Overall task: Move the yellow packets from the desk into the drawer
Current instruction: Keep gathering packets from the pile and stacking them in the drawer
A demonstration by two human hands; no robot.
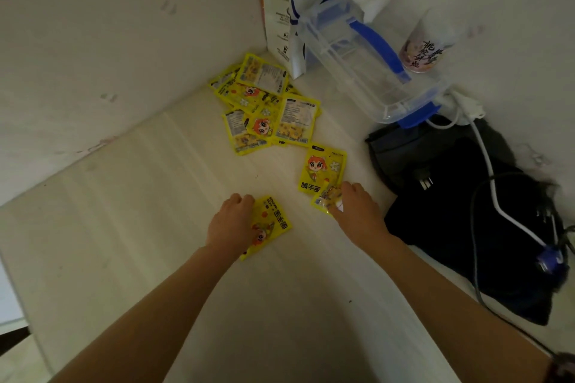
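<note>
Hands placed on desk [155,196], both palm-down. Left hand [231,222] laid flat over one yellow packet [273,221], fingers curled at its far edge; grip cannot be told. Right hand [357,211] pressed on crumpled packet [326,197], fingers narrow, beside upright-facing packet [323,169]. Packet pile [264,102] heaped toward desk's back corner, near paper bag [280,9] and clear plastic box [367,65]. Black cloth [466,211] and cables at right edge.

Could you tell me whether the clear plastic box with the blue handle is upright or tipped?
Tipped: the clear plastic box leans against the white paper bag, its lid edge on the desk.
</note>
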